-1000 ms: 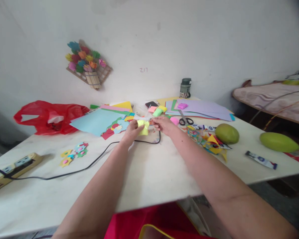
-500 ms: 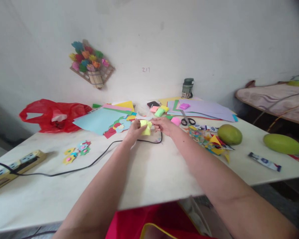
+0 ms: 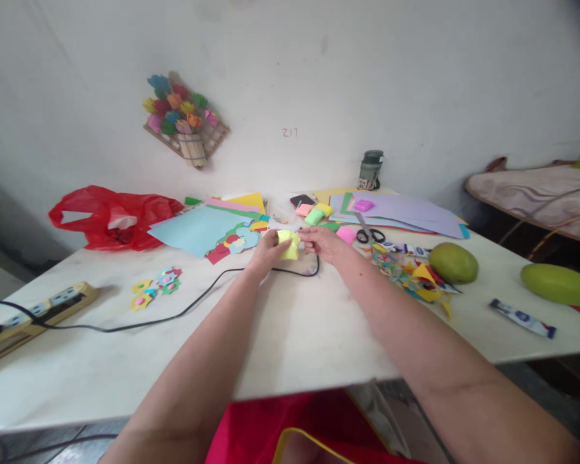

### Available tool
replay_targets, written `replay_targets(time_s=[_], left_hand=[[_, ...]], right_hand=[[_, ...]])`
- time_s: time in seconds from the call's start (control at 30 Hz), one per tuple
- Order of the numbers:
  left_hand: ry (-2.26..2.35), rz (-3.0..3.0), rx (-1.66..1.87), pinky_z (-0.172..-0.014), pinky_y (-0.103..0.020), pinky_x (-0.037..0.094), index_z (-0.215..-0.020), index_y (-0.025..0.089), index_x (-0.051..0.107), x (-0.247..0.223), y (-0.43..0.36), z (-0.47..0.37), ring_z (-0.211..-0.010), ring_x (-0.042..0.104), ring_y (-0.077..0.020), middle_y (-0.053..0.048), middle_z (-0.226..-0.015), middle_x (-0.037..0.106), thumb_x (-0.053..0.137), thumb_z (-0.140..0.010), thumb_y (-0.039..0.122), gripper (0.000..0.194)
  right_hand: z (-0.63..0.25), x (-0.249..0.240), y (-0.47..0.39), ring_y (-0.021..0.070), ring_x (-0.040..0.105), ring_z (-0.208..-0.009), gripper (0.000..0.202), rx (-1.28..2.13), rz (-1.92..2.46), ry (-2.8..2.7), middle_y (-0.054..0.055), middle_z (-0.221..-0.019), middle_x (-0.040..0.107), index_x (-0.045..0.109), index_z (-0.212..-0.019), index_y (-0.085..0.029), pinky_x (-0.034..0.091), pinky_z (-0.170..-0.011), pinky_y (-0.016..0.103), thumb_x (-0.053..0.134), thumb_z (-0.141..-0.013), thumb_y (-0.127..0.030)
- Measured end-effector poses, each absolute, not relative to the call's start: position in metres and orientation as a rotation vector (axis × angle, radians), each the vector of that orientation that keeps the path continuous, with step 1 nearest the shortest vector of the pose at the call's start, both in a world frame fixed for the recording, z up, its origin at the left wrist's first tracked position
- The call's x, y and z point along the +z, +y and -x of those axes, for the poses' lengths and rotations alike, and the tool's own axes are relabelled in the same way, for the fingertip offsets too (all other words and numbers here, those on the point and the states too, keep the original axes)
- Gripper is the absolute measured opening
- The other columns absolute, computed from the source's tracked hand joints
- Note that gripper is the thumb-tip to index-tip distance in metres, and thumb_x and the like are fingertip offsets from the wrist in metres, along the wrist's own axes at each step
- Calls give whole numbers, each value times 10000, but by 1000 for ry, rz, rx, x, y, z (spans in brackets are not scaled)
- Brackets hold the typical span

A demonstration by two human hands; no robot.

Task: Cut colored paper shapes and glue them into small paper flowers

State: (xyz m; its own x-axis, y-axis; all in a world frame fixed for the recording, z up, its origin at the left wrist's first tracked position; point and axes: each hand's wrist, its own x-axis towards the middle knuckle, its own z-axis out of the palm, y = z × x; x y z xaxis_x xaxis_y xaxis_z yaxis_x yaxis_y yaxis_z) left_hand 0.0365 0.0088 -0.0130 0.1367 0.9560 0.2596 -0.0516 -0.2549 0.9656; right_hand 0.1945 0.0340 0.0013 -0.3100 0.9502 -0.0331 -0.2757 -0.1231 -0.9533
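A small pale yellow piece [image 3: 289, 245], soft or wrapped, is between my hands above the middle of the table. My left hand [image 3: 267, 250] is closed on its left side, the thumb across its front. The fingers of my right hand [image 3: 321, 241] are pinched together at its right edge. Whether the right fingertips grip the yellow piece itself or something small beside it is hard to make out. Behind my hands lie pink, green and yellow soft blocks [image 3: 314, 215]. A pink lump [image 3: 347, 234] sits just beyond my right hand.
Scissors [image 3: 370, 235], paper scraps [image 3: 423, 277], a glue tube [image 3: 522, 318] and green fruits [image 3: 453, 263] are on the right. Left are a red bag [image 3: 120, 219], coloured sheets [image 3: 186, 230], paper flowers [image 3: 155, 289] and a power strip [image 3: 38, 319]. A black cable [image 3: 174, 317] crosses the table.
The view has shifted slightly, so everything appears a little further right. Both hands remain at the yellow piece, and the left fingers look slightly changed in their hold.
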Motion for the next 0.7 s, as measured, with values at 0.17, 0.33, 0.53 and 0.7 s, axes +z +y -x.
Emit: replay_targets(time_s=[0.17, 0.33, 0.53, 0.7], left_hand=[[923, -1400, 1290, -643, -268, 459, -884, 148, 504, -12, 8, -37, -754, 620, -165, -39, -795, 645, 707, -599, 350, 404], [919, -1410, 1273, -621, -255, 466, -902, 143, 513, -8, 3, -39, -755, 623, -164, -51, -824, 650, 711, -598, 365, 425], [1054, -1417, 1282, -576, -251, 481, -1015, 161, 491, -7, 4, -37, -725, 625, -154, -68, -892, 644, 663, -657, 413, 471], [1399, -1534, 1320, -501, -214, 410, -887, 163, 543, -15, 17, -29, -646, 579, -133, -62, -808, 648, 611, -674, 409, 333]], right_hand=[[-195, 0, 35, 35, 367, -380, 75, 1581, 923, -1177, -50, -450, 466, 629, -722, -96, 295, -369, 164, 629, -651, -74], [-193, -1, 35, 35, 343, -350, 87, 1473, 985, -1250, -59, -390, 440, 600, -643, -104, 265, -341, 161, 684, -620, -110], [-209, 10, 42, 23, 348, -353, 154, 1332, 946, -1082, -66, -415, 440, 558, -614, -112, 238, -318, 142, 710, -590, -119], [-241, 7, 61, 39, 342, -321, 128, 994, 1145, -785, -64, -366, 419, 531, -602, -127, 287, -315, 155, 647, -635, -84]])
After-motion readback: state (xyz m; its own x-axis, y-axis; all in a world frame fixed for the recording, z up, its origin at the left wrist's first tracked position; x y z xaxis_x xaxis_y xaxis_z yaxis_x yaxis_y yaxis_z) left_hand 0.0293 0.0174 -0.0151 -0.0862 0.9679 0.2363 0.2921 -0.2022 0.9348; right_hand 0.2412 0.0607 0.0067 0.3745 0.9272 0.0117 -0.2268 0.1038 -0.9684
